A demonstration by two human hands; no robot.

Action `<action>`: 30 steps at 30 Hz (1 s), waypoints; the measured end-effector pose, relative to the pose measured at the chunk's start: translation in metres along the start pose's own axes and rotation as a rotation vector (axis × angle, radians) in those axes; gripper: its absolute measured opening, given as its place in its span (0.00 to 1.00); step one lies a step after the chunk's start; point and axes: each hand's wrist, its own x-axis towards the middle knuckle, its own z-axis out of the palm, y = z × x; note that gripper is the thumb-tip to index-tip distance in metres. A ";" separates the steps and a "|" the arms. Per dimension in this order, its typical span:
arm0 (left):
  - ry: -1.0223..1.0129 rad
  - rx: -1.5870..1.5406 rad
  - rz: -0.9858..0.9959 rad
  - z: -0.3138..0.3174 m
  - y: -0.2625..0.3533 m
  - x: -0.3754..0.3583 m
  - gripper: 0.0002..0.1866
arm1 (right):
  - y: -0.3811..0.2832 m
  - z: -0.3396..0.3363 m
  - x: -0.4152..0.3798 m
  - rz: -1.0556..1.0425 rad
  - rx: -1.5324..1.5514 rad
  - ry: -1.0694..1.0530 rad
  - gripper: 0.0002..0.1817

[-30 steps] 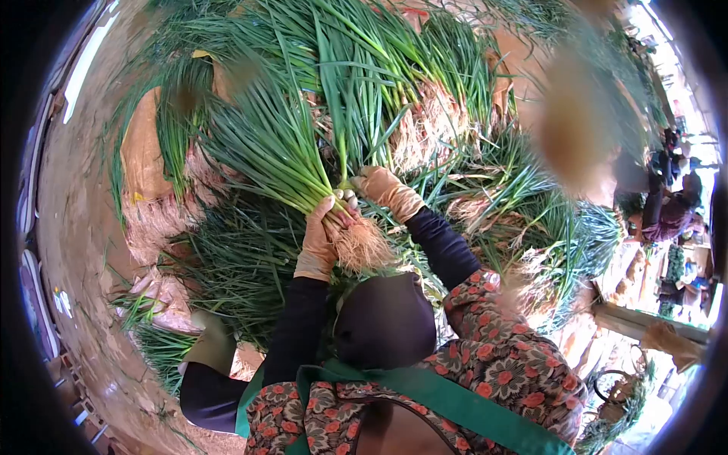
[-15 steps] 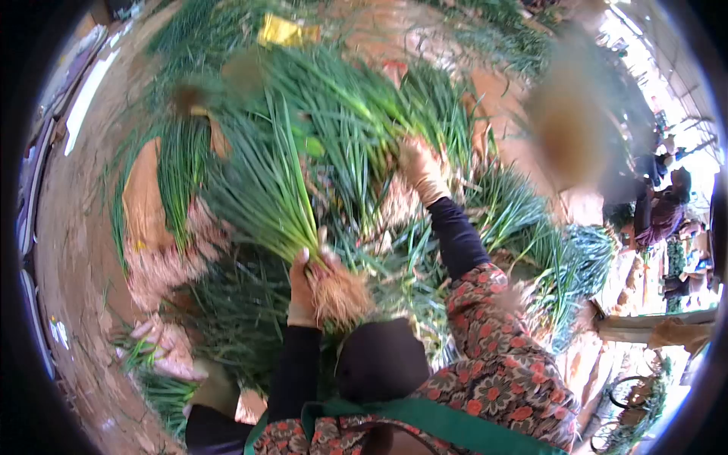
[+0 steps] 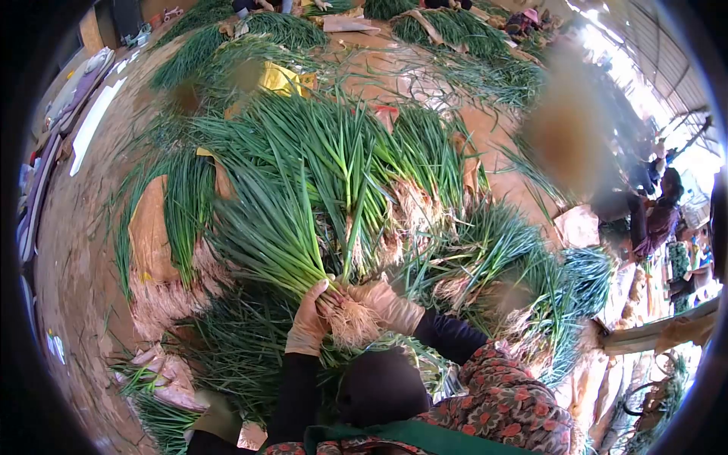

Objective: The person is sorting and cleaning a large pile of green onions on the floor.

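Left hand, gloved, has its grip clamped around a bunch of green onions low on the stems. Bunch is held up in the near middle of the scene, tilted — leaves fanning far and left, pale roots hanging near and right. Right hand, also gloved, is just right of the bunch, fingers up against the stem bases; fingertips hidden, so cannot tell if that grip is closed on anything.

Under and left of the hands: heap of loose green leaves. Just beyond the hands, a pile of onions, roots toward near side, leaves toward far side. Right of it, more bundles, tangled. Left: tan sheet lying among onions, roots sticking out below it. Farther off, a yellow bag on the brown floor. Near edge: floral sleeve, green strap. Far right — a person in purple, partly blurred.
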 end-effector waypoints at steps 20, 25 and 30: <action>0.107 -0.011 -0.011 -0.011 -0.003 -0.016 0.14 | 0.010 0.033 0.065 0.451 1.696 0.182 0.11; 0.015 -0.115 0.130 -0.010 -0.012 -0.013 0.14 | 0.017 0.040 0.065 0.516 2.686 0.219 0.10; -0.079 -0.237 0.045 -0.019 -0.009 -0.004 0.16 | 0.046 0.013 0.072 0.649 1.817 0.238 0.15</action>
